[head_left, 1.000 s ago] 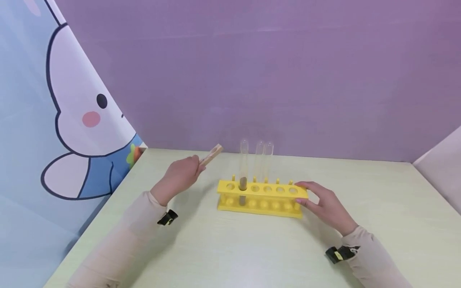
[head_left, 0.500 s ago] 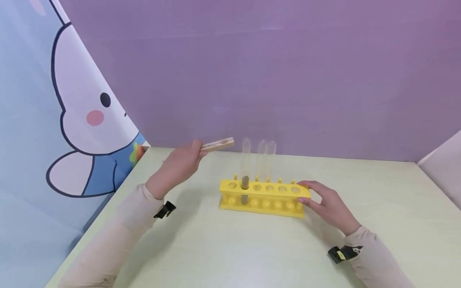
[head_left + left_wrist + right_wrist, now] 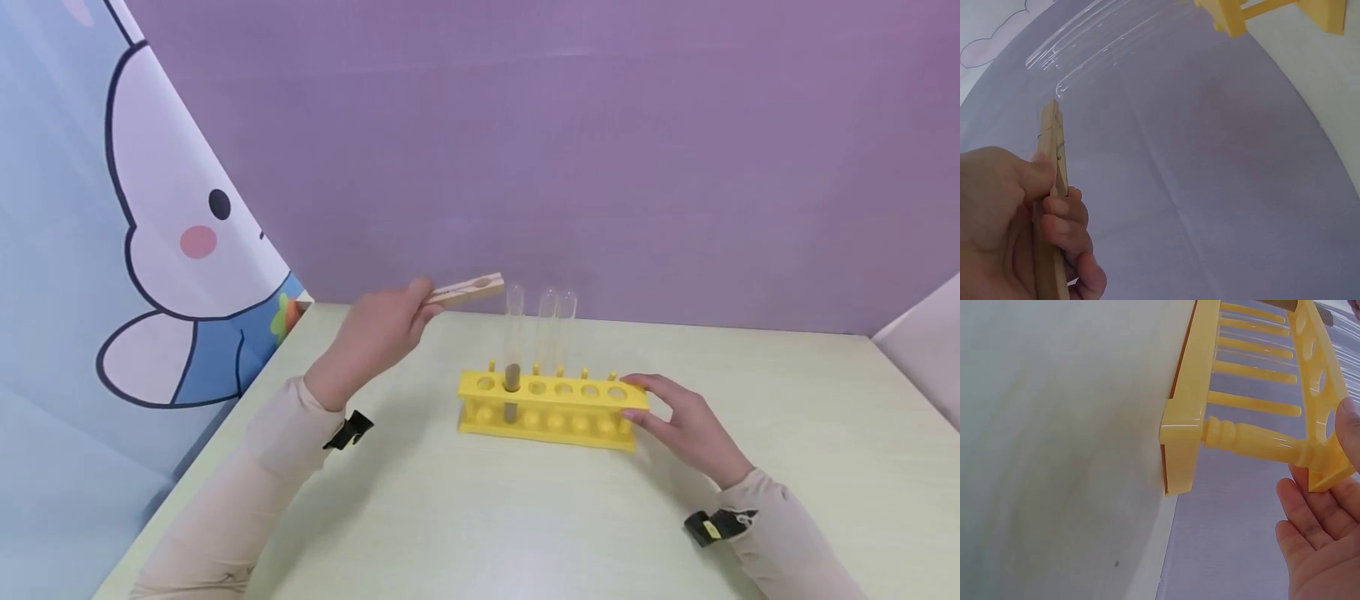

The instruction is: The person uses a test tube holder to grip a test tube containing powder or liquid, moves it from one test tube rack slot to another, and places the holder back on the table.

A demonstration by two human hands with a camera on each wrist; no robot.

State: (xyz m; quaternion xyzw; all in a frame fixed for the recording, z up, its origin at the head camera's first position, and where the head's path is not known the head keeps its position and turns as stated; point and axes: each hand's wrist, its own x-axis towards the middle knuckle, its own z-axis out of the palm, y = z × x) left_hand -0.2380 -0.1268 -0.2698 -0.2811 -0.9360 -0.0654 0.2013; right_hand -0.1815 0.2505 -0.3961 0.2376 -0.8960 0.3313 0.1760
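My left hand [image 3: 378, 337] grips a wooden test tube holder [image 3: 468, 289] with a thin wire spring, also seen in the left wrist view. The holder's tip is close to the rounded top of the leftmost upside-down test tube [image 3: 514, 325]; whether they touch I cannot tell. My right hand [image 3: 686, 425] pinches the right end of the yellow test tube rack [image 3: 555, 392], thumb in front and fingers behind. In the rack's second hole from the left stands a grey-brown cylinder [image 3: 512, 379]. Two more clear tubes [image 3: 557, 321] stand inverted at the rack's back row of pegs.
The rack stands on a pale table [image 3: 480, 517]. Behind it rises a purple backdrop [image 3: 555, 167], and a blue cartoon-printed cloth [image 3: 60, 333] hangs at the left.
My left hand has lifted slightly and turned the wooden holder flatter, bringing its tip rightward up to the leftmost tube's top. My right hand keeps its hold on the rack.
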